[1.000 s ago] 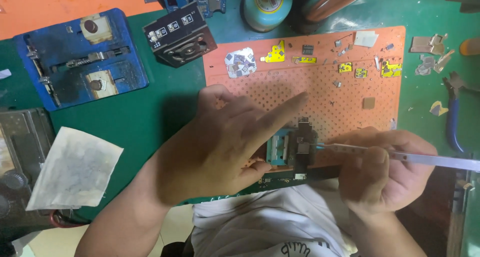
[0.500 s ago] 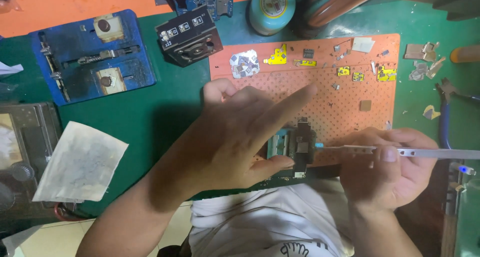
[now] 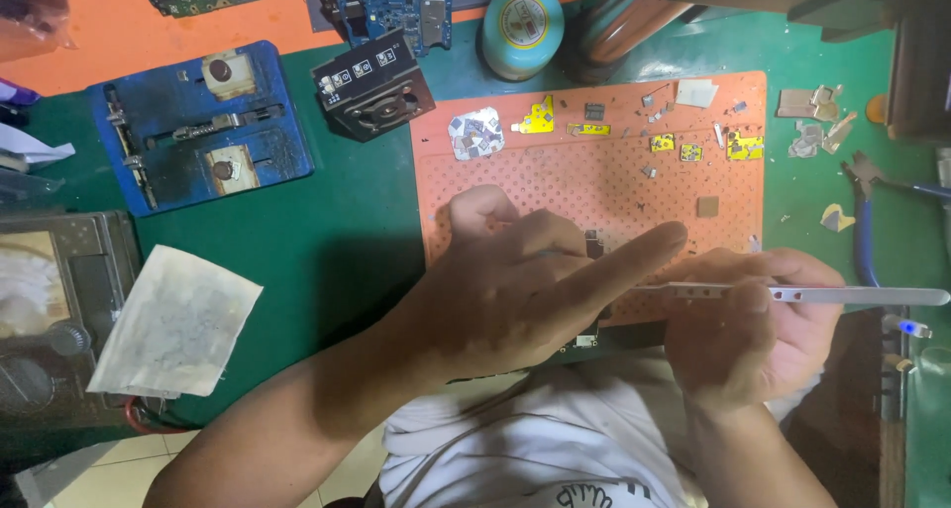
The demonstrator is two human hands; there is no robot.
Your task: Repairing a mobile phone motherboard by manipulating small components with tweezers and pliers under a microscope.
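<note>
Left hand (image 3: 515, 290) lies over the dark phone circuit board (image 3: 594, 338) at the near edge of the orange perforated silicone mat (image 3: 594, 171), fingers curled, index finger stretched out; half a second ago it covered less of the board. Right hand (image 3: 753, 325) pinches the silver metal tweezers (image 3: 812, 293), still level, tips hidden under the left index finger. Blue board-holder jig (image 3: 198, 122) sits by the green bench's far-left corner.
</note>
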